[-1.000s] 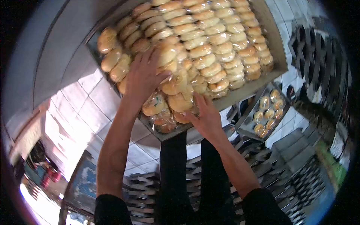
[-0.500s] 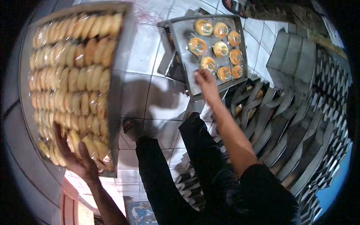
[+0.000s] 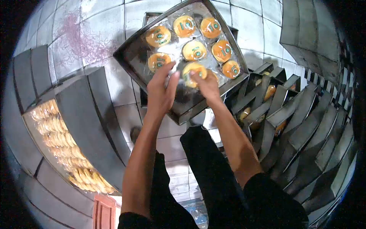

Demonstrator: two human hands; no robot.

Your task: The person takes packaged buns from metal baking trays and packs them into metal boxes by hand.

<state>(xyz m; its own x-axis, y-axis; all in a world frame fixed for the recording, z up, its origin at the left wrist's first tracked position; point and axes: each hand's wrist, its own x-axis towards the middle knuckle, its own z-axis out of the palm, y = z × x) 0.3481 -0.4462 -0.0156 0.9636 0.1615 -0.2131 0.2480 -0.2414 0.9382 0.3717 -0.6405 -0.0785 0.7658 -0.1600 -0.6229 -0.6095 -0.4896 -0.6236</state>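
Note:
A dark metal tray [image 3: 131, 57] holds several round golden buns in clear printed wrappers. Over its near side, my right hand [image 3: 207, 84] pinches the edge of one wrapped bun [image 3: 192, 72] between thumb and fingers. Another bun is partly hidden behind that hand. My left hand [image 3: 162, 91] is open, thumb and fingers apart, and slightly blurred. Its fingertips are beside a wrapped bun [image 3: 158, 61] on the tray's left side, and I cannot tell whether they touch it.
On the left stands a deep grey container [image 3: 82, 110] with packed rows of wrapped buns [image 3: 63, 131]. Stacked metal trays [image 3: 274, 114], some with buns inside, fill the right side. More metal shows beneath the bun tray. The floor is white tile [image 3: 103, 23].
My left hand has left the packed rows of buns and come over to the tray. The right hand now grips a wrapped bun. The view has swung towards the tray.

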